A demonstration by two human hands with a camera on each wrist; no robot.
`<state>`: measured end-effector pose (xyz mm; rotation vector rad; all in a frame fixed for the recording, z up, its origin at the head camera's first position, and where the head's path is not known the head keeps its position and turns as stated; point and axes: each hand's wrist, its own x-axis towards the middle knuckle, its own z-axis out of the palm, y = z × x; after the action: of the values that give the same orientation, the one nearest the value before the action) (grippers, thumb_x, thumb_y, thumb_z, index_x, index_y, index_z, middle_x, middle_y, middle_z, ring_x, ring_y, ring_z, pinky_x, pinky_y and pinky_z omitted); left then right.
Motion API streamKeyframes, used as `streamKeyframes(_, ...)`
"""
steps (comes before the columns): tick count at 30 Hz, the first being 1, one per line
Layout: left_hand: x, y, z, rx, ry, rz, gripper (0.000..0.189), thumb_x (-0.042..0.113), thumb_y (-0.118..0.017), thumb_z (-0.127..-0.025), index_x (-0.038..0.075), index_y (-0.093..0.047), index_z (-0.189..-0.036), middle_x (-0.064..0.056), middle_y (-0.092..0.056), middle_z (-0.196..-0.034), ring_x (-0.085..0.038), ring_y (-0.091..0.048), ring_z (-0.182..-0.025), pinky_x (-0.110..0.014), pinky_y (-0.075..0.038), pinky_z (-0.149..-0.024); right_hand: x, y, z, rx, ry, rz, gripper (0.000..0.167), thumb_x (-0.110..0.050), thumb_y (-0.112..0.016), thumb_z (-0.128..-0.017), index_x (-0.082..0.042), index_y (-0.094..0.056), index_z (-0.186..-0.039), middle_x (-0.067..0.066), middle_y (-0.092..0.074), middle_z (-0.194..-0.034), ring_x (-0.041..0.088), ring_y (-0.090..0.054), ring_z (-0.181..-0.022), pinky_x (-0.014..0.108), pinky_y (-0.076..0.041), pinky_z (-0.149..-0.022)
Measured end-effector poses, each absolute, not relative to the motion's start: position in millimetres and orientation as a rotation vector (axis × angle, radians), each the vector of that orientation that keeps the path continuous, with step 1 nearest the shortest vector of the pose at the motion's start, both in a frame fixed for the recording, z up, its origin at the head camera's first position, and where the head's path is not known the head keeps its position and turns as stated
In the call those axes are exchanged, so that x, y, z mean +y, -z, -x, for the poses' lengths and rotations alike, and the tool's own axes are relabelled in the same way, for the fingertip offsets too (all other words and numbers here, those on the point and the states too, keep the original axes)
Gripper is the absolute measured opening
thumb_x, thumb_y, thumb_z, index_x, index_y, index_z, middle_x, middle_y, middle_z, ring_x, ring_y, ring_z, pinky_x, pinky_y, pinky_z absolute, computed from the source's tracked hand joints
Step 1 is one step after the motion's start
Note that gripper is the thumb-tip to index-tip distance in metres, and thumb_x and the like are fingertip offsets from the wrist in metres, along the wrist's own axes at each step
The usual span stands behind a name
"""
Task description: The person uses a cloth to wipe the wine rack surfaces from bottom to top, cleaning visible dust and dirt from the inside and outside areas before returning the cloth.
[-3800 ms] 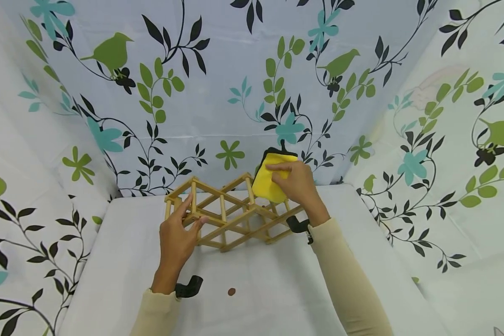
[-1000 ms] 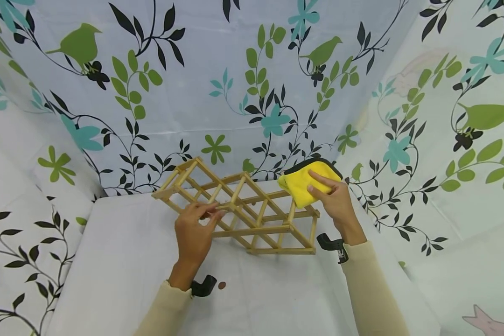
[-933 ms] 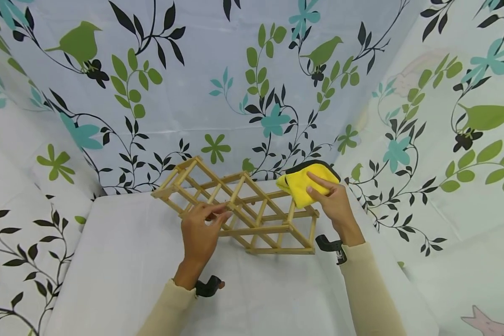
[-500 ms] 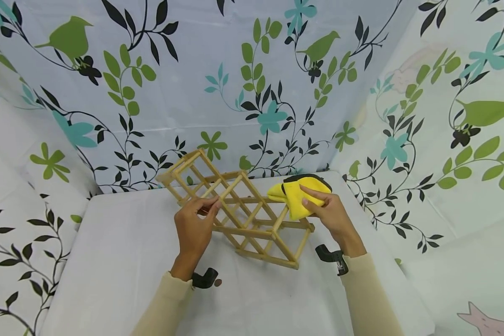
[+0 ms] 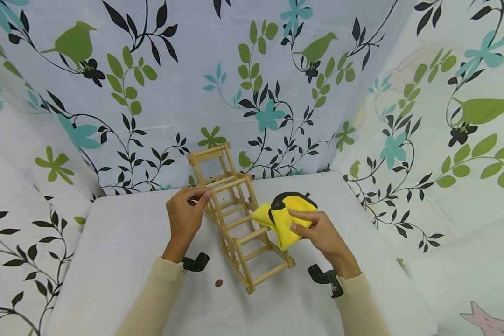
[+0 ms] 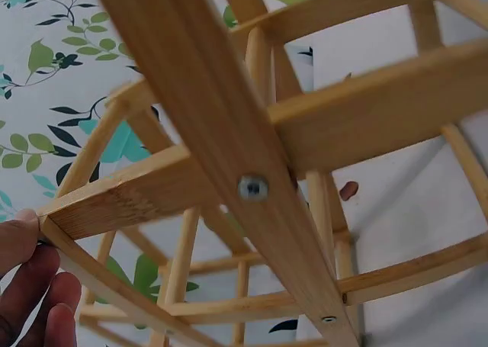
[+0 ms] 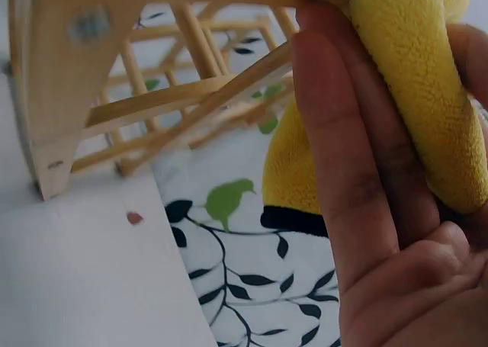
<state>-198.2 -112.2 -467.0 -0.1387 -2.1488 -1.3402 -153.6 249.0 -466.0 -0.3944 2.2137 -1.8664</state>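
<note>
A folding wooden lattice rack [image 5: 235, 224], with slats and round dowels joined by metal screws, stands turned lengthwise on the white table. My left hand [image 5: 185, 215] pinches a corner of its upper frame between thumb and fingers; the left wrist view shows the fingertips at that slat end [image 6: 57, 221]. In my right hand [image 5: 325, 235] is a yellow cloth [image 5: 291, 217] with a black edge, folded between thumb and fingers. Part of the cloth lies over a dowel at the rack's near right side. In the right wrist view the fingers [image 7: 343, 156] lie close against the wood.
The white-covered table [image 5: 122, 261] bears a small brown spot [image 5: 219, 283] in front of the rack. Behind it hangs a patterned curtain [image 5: 185, 93] with leaves and birds, and similar cloth lines both sides. Black wrist mounts [image 5: 196, 262] sit on both forearms.
The rack has swung from lying crosswise to pointing toward me. The left hand has shifted slightly left, staying on the frame; the right hand and yellow cloth have come lower and nearer.
</note>
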Motion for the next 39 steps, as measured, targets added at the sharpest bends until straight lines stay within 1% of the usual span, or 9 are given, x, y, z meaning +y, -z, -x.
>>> streamKeyframes(4,-116.9,466.1,210.8,-2.191,1.309,0.136,0.016,0.021,-0.085,-0.093,0.01,-0.086,-0.105,-0.009,-0.081,-0.095,-0.026,-0.076,-0.085,-0.016,-0.052,-0.071,231.7,467.6,147.3,2.184,1.811,0.462,0.047,-0.012,-0.074,-0.1,0.002,-0.062,-0.144,0.003,-0.076,-0.111,0.008,-0.065,-0.078,0.023,-0.06,-0.075)
streamKeyframes(9,-127.7,456.3,214.2,-2.378,1.308,0.205,0.026,0.027,-0.075,-0.101,0.014,-0.081,-0.124,-0.007,-0.082,-0.113,-0.027,-0.075,-0.097,-0.029,-0.055,-0.077,214.5,466.1,146.5,2.113,1.793,0.552,0.044,-0.014,-0.075,-0.1,-0.004,-0.066,-0.142,0.007,-0.077,-0.119,0.011,-0.072,-0.088,0.028,-0.064,-0.083)
streamKeyframes(12,-142.2,450.4,195.9,-2.495,1.319,0.232,0.033,0.032,-0.07,-0.105,0.016,-0.076,-0.133,-0.005,-0.079,-0.126,-0.026,-0.073,-0.104,-0.033,-0.057,-0.083,213.4,460.4,151.8,2.078,1.87,0.591,0.043,-0.01,-0.073,-0.101,-0.003,-0.066,-0.143,0.007,-0.077,-0.121,0.014,-0.076,-0.093,0.032,-0.065,-0.084)
streamKeyframes(15,-151.3,447.6,164.8,-2.551,1.294,0.25,0.034,0.035,-0.072,-0.104,0.018,-0.077,-0.132,-0.004,-0.078,-0.126,-0.022,-0.072,-0.103,-0.036,-0.058,-0.086,215.2,447.4,163.8,2.098,2.015,0.562,0.045,-0.006,-0.073,-0.1,-0.001,-0.064,-0.144,0.005,-0.078,-0.121,0.015,-0.077,-0.096,0.032,-0.066,-0.083)
streamKeyframes(21,-143.3,454.5,113.5,-2.479,1.387,0.226,0.023,0.028,-0.08,-0.098,0.023,-0.081,-0.12,0.007,-0.077,-0.108,-0.008,-0.066,-0.094,-0.025,-0.055,-0.082,191.0,430.5,209.6,2.183,2.276,0.482,0.05,-0.006,-0.077,-0.098,-0.011,-0.065,-0.146,0.008,-0.066,-0.131,0.017,-0.069,-0.11,0.027,-0.063,-0.091)
streamKeyframes(25,-134.5,461.9,97.1,-2.392,1.436,0.205,0.024,0.021,-0.087,-0.091,0.02,-0.082,-0.115,0.01,-0.074,-0.104,-0.009,-0.066,-0.093,-0.018,-0.052,-0.081,167.4,436.9,231.7,2.232,2.22,0.482,0.049,-0.011,-0.078,-0.098,-0.017,-0.067,-0.145,0.012,-0.065,-0.138,0.017,-0.069,-0.112,0.026,-0.062,-0.093)
streamKeyframes(32,-143.5,462.3,93.1,-2.364,1.392,0.15,0.024,0.017,-0.091,-0.085,0.019,-0.085,-0.108,0.01,-0.076,-0.1,-0.014,-0.071,-0.09,-0.015,-0.052,-0.079,149.2,443.8,234.0,2.277,2.179,0.448,0.044,-0.013,-0.08,-0.097,-0.017,-0.071,-0.14,0.012,-0.069,-0.139,0.015,-0.071,-0.11,0.024,-0.062,-0.091)
streamKeyframes(34,-153.1,460.2,94.7,-2.367,1.361,0.127,0.025,0.015,-0.09,-0.085,0.018,-0.085,-0.109,0.009,-0.077,-0.099,-0.012,-0.071,-0.09,-0.013,-0.052,-0.078,146.3,443.4,231.9,2.269,2.168,0.464,0.044,-0.013,-0.08,-0.097,-0.017,-0.071,-0.14,0.011,-0.07,-0.141,0.014,-0.072,-0.111,0.025,-0.062,-0.092)
streamKeyframes(39,-180.7,455.6,105.5,-2.369,1.25,0.091,0.025,0.013,-0.088,-0.088,0.016,-0.084,-0.113,0.002,-0.081,-0.097,0.004,-0.067,-0.085,-0.008,-0.052,-0.076,139.8,440.1,226.1,2.277,2.105,0.503,0.043,-0.014,-0.08,-0.097,-0.019,-0.072,-0.139,0.007,-0.071,-0.142,0.015,-0.073,-0.113,0.027,-0.063,-0.092)
